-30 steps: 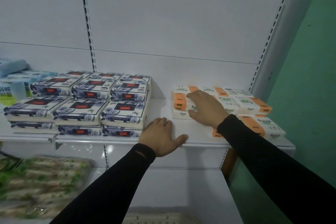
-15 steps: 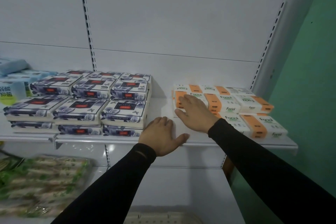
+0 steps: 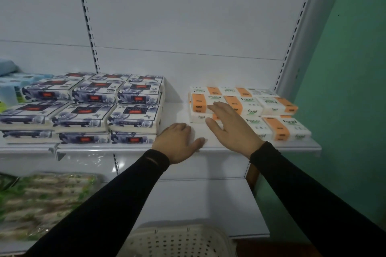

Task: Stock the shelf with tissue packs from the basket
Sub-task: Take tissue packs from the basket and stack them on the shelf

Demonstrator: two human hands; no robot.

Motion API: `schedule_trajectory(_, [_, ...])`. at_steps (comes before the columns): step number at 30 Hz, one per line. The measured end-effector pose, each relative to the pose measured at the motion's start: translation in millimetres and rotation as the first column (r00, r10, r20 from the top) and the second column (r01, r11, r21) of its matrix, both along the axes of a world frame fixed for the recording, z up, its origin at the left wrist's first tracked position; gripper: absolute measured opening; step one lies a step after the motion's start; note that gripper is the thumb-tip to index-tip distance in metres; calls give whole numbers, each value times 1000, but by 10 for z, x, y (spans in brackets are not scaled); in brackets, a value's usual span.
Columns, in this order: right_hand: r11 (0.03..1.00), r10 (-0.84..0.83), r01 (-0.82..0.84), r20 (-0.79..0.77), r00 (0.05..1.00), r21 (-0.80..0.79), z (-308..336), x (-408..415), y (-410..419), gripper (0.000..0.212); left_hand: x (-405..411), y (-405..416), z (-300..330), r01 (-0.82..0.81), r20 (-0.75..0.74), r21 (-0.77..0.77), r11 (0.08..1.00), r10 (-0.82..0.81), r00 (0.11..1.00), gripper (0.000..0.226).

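"Facial" on orange-white tissue packs (image 3: 251, 108)

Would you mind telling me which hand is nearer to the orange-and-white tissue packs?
The right hand: its open fingers reach over the nearest of the orange-and-white tissue packs. The left hand rests on the shelf edge, left of them, apart.

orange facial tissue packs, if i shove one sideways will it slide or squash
The orange facial tissue packs look film-wrapped and glossy, so one would probably slide easily on the smooth white shelf. Their rounded, puffy edges suggest they are soft and light, likely denting under fingers. They lie flat and low, so tipping seems unlikely.
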State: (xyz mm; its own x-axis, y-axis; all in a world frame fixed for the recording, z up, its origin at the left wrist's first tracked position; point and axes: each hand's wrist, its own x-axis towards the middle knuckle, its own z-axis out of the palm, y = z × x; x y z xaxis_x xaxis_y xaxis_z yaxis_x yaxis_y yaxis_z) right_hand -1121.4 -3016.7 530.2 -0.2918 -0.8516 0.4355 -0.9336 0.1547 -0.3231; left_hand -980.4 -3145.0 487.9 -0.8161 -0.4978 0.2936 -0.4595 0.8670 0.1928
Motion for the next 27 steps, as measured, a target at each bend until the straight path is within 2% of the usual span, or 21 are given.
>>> schedule_trajectory(3, [997,20,-19,11,1000,-72,-127,68,240,53,122,121,16,107,-166,-1,994,-105,980,41])
schedule_trajectory(6, [991,35,-35,-4,999,-130,-312,171,479,52,389,294,-62,172,-295,23,985,-157,942,45])
schedule_trajectory(10, [995,54,-55,-10,998,-82,-718,390,771,52,794,480,-376,256,-313,72,964,-222,924,45])
schedule_trajectory(13, [997,78,-80,100,992,19,-1173,557,875,50,990,515,-751,308,-295,38,951,-283,912,42])
schedule_trajectory(15, [990,66,-89,193,979,109,-1517,647,866,47,1073,498,-1032,291,-190,148,945,-261,946,48])
schedule_trajectory(19, [920,44,-146,273,961,363,-2230,811,772,49,1259,380,-1768,100,111,390,915,-155,982,69])
schedule_trajectory(23, [821,-33,-221,431,902,526,-3035,987,598,73,1455,273,-2563,-86,399,464,882,-121,909,82])
schedule_trajectory(25, [755,-82,-258,478,874,602,-3434,1112,450,65,1530,277,-2922,-173,518,469,866,-111,848,81])
schedule_trajectory(27, [669,-124,-304,505,854,678,-3836,1264,281,55,1591,298,-3260,-274,613,501,821,-113,782,62])
